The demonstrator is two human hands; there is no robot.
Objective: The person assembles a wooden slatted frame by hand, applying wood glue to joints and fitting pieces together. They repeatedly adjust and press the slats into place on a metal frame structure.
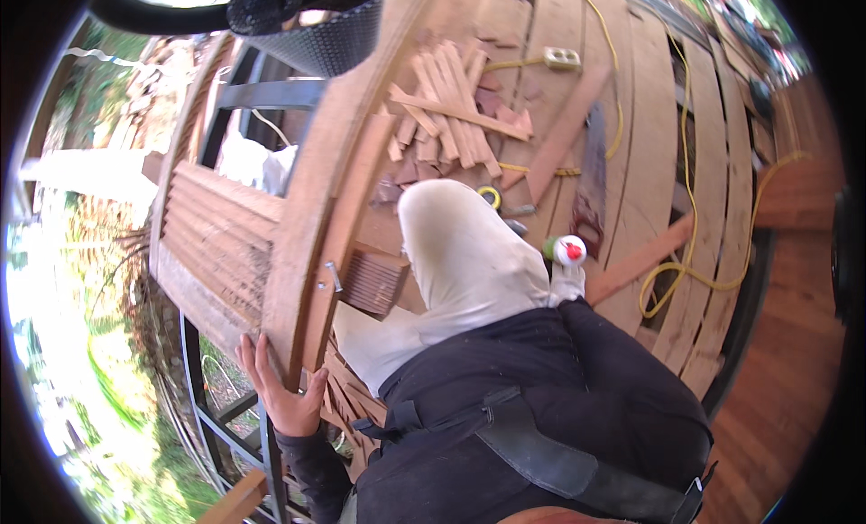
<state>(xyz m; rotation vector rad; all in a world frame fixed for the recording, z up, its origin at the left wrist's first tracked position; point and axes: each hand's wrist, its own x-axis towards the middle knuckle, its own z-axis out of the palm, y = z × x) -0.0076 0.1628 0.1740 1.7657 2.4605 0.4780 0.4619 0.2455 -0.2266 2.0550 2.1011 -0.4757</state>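
"Left hand (290,405), bare: spread wide, fingers at the left edge and thumb at the right, spanning the near end of the long pale-brown wooden beam (302,244). Gripping or merely resting, I cannot tell."

"Right hand?"

"Out of my view; state unknown."

"Lie of the work?"

"Beam runs from near left toward the far middle. Flat reddish-brown wooden strip (347,199) along its right side, bearing a small silver metal fastener (334,277). Brown slatted wooden panel (221,222) adjoins on the left. Loose pale wooden slats (460,100) heaped on the far side."

"Step in hand?"

"I judge: steadying the beam by its near end."

"Next move?"

"Calls, I think, for a firm hold there, strip and beam aligned, and the right hand brought to the fastener."
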